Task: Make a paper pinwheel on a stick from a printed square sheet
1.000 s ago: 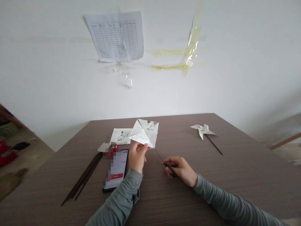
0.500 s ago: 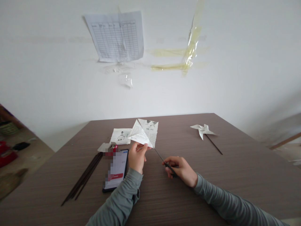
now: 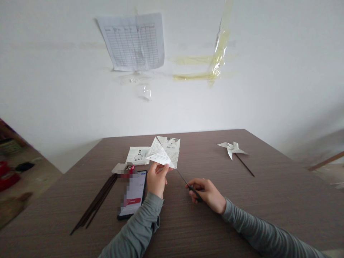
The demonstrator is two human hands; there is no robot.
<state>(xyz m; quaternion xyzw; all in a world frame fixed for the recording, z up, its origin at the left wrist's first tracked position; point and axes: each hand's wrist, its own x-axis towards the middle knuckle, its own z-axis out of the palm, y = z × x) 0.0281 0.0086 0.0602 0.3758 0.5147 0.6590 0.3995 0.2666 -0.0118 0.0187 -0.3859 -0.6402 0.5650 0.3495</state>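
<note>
Brown wood-grain table (image 3: 268, 200), set against a plain white wall (image 3: 268, 89). Taped to the wall: a printed form sheet (image 3: 133, 41) and strips of yellowed tape (image 3: 212, 61). Floor at far left has blurry red and dark items, too unclear to name.

Left hand (image 3: 156, 180) is closed in a pinch on the near corner of a folded printed paper (image 3: 166, 152), holding it lifted off the table and tilted up toward the wall. Right hand (image 3: 206, 193) is curled shut around the dark handle of scissors (image 3: 188, 185); the thin blades run up-left to the paper's lower edge. Blade tips hard to see, can't tell if they are parted or whether they touch the paper.

On the table: phone (image 3: 133, 193) lying flat just left of the left wrist, screen partly blurred out; a bundle of dark sticks (image 3: 96, 202) left of the phone; another printed sheet (image 3: 138, 154) lying flat behind the held paper, partly covered by it; small red-and-grey object by the phone's top edge, blurred, can't identify. Finished paper pinwheel (image 3: 232, 148) on a dark stick lies well apart to the right. Both grey sleeves cut off at the bottom edge.
</note>
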